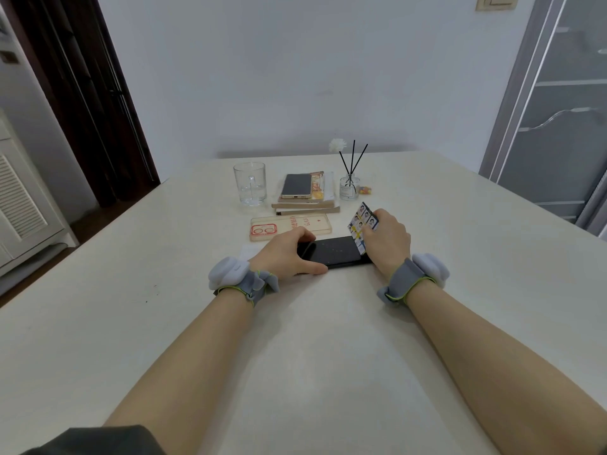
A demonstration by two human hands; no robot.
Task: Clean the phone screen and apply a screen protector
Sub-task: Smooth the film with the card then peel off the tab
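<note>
So, far left on the white table (328, 339) a drinking glass (250, 183) is parked near the back edge. Just in front of it and to the right, a clear phone case (289, 226) with red print is laid flat.

The left hand (289, 254) is wrapped over the left end of the black phone (335, 252). The fingers are curled over the far edge and the thumb is stretched along the near edge, so the phone is pinned across its width. The phone is laid sideways and screen up in the middle of the table, just in front of the case. A grey band (243, 277) is strapped on each wrist.

Behind all that, a gold phone (297, 186) is stacked face up on a couple of books (307, 205).

Over at the phone's right end, a photo card (361, 224) covered in little ID pictures is pinched in the right hand (387, 241). The fingers are closed tight on it. The card is held tilted up on edge, with its lower edge pressed on the screen. Whether a protector is already on the glass can't be told from here.

Back right of the books, a reed diffuser (349, 185) is set, with a few wrapped sweets (364, 191) touching its right side.
</note>
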